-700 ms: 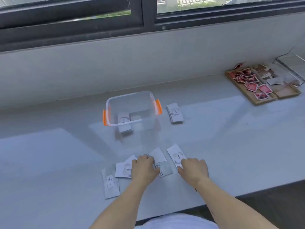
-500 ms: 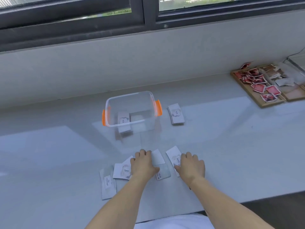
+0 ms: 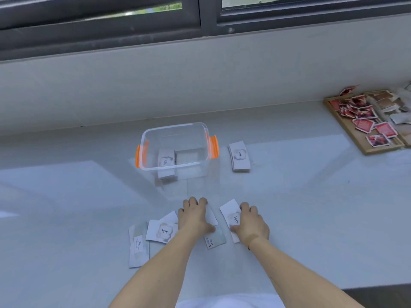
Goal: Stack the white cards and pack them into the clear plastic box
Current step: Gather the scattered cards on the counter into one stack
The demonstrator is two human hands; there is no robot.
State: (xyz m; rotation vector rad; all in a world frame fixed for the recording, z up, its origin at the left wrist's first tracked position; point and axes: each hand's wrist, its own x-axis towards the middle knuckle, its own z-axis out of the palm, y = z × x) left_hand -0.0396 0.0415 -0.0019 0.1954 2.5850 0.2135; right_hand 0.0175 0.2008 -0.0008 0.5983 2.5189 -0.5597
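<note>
Hands of the person lie palm down on the pale grey counter (image 3: 66,207), among loose white cards. The left hand (image 3: 194,218) rests with curled fingers on a blank card (image 3: 212,216), pressing it flat and not pinching it; beneath, another card with small print (image 3: 214,240) shows at its lower edge. The right hand (image 3: 251,225) presses on the right side of a "love" card (image 3: 231,213), its fingers bent and close together. To the left, a second "love" card (image 3: 163,230) overlaps a long narrow card (image 3: 138,245). Farther back stands the clear plastic box (image 3: 176,150) with orange handles, open, and a small stack of cards (image 3: 165,162) is inside on the left. Just beside the box, at its right, lies another stack (image 3: 239,155). Well apart, at the far right, a wooden tray (image 3: 347,132) holds red pictures (image 3: 364,120).
</note>
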